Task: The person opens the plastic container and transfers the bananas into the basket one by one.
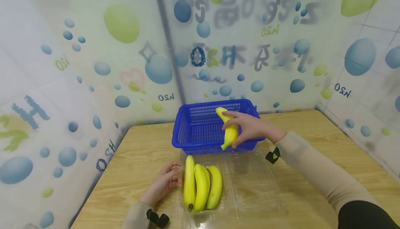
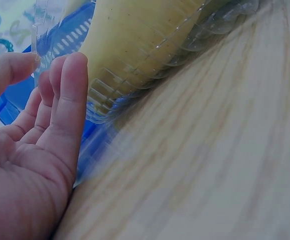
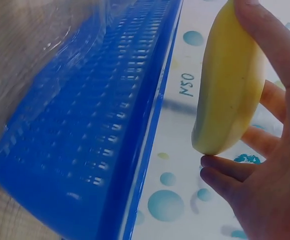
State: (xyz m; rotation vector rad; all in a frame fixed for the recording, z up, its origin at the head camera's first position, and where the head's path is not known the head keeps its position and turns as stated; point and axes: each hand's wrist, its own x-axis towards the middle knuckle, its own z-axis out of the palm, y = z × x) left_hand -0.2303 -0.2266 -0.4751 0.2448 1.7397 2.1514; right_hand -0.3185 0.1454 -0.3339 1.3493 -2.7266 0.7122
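Note:
My right hand (image 1: pixel 250 126) grips a yellow banana (image 1: pixel 230 133) between thumb and fingers, above the front part of a blue plastic basket (image 1: pixel 178 126). The banana's green stem end points down toward me. In the right wrist view the banana (image 3: pixel 229 85) is held up past the basket's rim. My left hand (image 1: pixel 164 182) is at the left edge of a clear plastic clamshell box (image 1: pixel 229 190), fingers relaxed and fingertips right at its side wall. Several bananas (image 1: pixel 201 185) lie in the box's left half. The left wrist view shows a banana (image 2: pixel 135 45) through the clear wall.
The box lies spread on a wooden table (image 1: pixel 147 142), directly in front of the basket. Behind and at both sides stand white walls (image 1: pixel 137 62) printed with blue and green drops. A black strap with a small block (image 1: pixel 273 155) is at the right wrist.

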